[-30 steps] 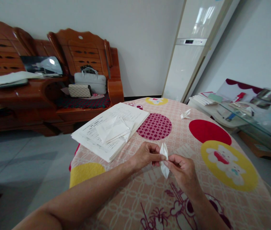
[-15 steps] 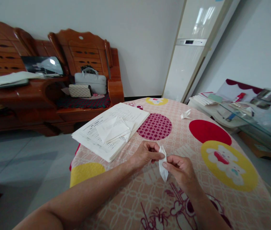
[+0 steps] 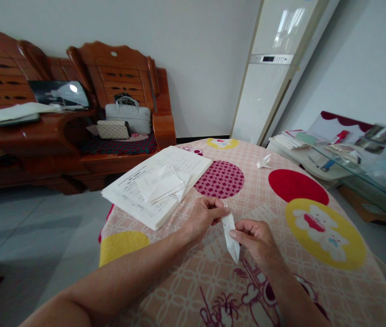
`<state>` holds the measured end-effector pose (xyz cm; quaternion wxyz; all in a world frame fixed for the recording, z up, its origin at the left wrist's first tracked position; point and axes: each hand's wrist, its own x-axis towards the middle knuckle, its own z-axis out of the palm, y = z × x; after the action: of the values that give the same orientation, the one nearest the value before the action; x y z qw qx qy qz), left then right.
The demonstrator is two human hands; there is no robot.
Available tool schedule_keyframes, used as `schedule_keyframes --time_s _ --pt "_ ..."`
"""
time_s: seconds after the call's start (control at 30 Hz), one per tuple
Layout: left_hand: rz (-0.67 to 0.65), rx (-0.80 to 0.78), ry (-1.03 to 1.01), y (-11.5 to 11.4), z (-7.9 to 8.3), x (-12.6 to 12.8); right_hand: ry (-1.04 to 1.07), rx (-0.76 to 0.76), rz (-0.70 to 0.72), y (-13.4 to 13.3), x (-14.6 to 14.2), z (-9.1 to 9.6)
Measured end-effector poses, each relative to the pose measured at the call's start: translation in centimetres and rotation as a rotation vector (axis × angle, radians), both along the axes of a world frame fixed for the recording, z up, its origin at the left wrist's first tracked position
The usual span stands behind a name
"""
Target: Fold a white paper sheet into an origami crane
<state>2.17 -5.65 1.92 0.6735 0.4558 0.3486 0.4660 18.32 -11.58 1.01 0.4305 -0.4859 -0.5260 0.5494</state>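
A narrow folded piece of white paper [image 3: 231, 238] is held above the patterned tablecloth, its pointed end towards me. My left hand [image 3: 206, 217] pinches its upper end between thumb and fingertips. Lower down, my right hand [image 3: 256, 238] grips the paper's right edge, thumb on top. Left of the hands lies a stack of printed sheets [image 3: 134, 195], with loose folded white papers [image 3: 162, 183] on it. Farther back on the cloth sits a small folded paper figure [image 3: 263, 161].
The round table wears a pink tablecloth [image 3: 179, 272] with coloured circles. At the right stands a glass-topped side table [image 3: 377, 181] holding papers and a plastic bag. Wooden chairs [image 3: 117, 68] with bags on one seat line the wall, beside a tall white air conditioner [image 3: 264, 91].
My left hand has shifted slightly up and left along the paper, and the strip now tilts more, its upper end to the left. Both hands keep hold of it.
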Motion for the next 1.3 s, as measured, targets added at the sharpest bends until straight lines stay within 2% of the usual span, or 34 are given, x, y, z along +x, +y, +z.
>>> schedule_keyframes --time_s 0.23,0.3,0.4,0.47,0.53,0.7,0.9,0.97,1.13,1.2,1.3 --pt "0.148 0.052 -0.057 0.7 0.1 -0.2 0.055 -0.118 -0.019 0.1 0.1 -0.3" --pt "0.058 0.032 -0.039 0.8 0.2 -0.4 0.078 -0.140 -0.020 0.2 0.0 -0.4" --pt "-0.194 -0.018 0.099 0.7 0.1 -0.5 0.108 -0.149 -0.045 0.3 -0.2 -0.3" --pt "-0.309 -0.021 0.209 0.5 -0.2 -0.5 0.111 -0.159 -0.067 0.3 -0.3 -0.2" --pt "-0.339 -0.015 0.282 0.5 -0.4 -0.4 0.105 -0.174 -0.091 0.4 -0.3 0.0" --pt "-0.317 -0.062 0.331 0.8 -0.2 -0.8 0.109 -0.254 -0.068 0.4 0.1 0.2" --pt "-0.564 -0.038 0.352 1.3 -0.1 -1.9 0.073 -0.256 -0.034 0.5 1.1 0.3" --pt "-0.498 -0.035 0.306 1.2 -0.3 -1.8 0.116 -0.183 -0.060 0.8 1.9 0.6" --pt "-0.151 -0.045 0.067 0.8 -1.0 -0.6 0.398 -0.003 -0.223 1.3 2.9 1.0" --pt "-0.083 -0.078 -0.003 0.8 -1.1 -0.2 0.365 0.033 -0.208 1.3 2.4 0.7" --pt "-0.080 -0.097 -0.039 0.7 -1.3 -0.1 0.222 0.081 -0.215 1.1 1.3 0.0"
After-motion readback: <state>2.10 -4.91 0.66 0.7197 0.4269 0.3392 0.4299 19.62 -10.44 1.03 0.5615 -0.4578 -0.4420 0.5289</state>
